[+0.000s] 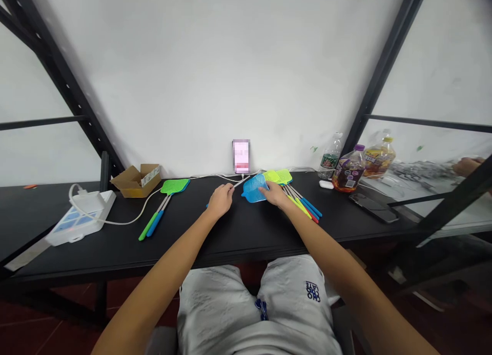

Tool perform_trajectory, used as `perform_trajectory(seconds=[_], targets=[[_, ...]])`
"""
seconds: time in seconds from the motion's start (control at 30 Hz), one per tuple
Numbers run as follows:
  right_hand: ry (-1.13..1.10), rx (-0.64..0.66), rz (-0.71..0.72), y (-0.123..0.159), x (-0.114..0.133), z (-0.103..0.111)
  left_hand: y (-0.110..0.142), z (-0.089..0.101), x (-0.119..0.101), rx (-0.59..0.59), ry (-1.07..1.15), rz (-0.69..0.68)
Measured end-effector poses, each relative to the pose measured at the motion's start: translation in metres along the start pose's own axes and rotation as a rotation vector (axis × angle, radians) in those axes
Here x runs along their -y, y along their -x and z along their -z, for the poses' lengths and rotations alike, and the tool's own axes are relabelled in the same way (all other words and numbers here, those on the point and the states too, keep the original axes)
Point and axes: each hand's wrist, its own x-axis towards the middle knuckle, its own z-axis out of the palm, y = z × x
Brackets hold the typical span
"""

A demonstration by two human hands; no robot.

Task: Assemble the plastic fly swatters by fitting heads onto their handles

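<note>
A blue fly swatter [253, 189] lies across the middle of the black table, its mesh head to the right. My left hand [220, 199] is closed round its metal shaft, and a bit of blue handle shows beyond the hand. My right hand [274, 193] grips the right edge of the blue mesh head, thumb on top; the other fingers are partly hidden. Just behind my right hand lie fly swatters with yellow heads [283, 177], their blue, yellow and red handles fanned toward me. To the left, green and blue fly swatters [175, 186] lie overlapped.
A phone [241, 157] leans on the wall, its cable plugged in below. On the left stand an open cardboard box [136, 192] and a white power strip [82, 219]. Drink bottles [349, 169], a white case [326, 184] and a dark phone [373, 207] are on the right.
</note>
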Motion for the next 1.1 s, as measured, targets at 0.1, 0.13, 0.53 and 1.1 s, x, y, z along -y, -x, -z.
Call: perform_trajectory(seconds=[0.1, 0.13, 0.53, 1.1], targets=[[-0.134, -0.218, -0.006, -0.008, -0.009, 0.009, -0.001, 0.002, 0.003, 0.019, -0.037, 0.035], [-0.168, -0.267, 0.007, -0.009, -0.01, 0.012, -0.001, 0.002, 0.003, 0.028, -0.043, 0.044], [-0.18, -0.325, 0.101, 0.0, 0.003, 0.016, -0.001, 0.004, 0.001, 0.01, -0.001, 0.006], [-0.072, -0.373, 0.117, 0.002, 0.007, 0.02, 0.001, 0.006, -0.002, 0.019, 0.05, -0.025]])
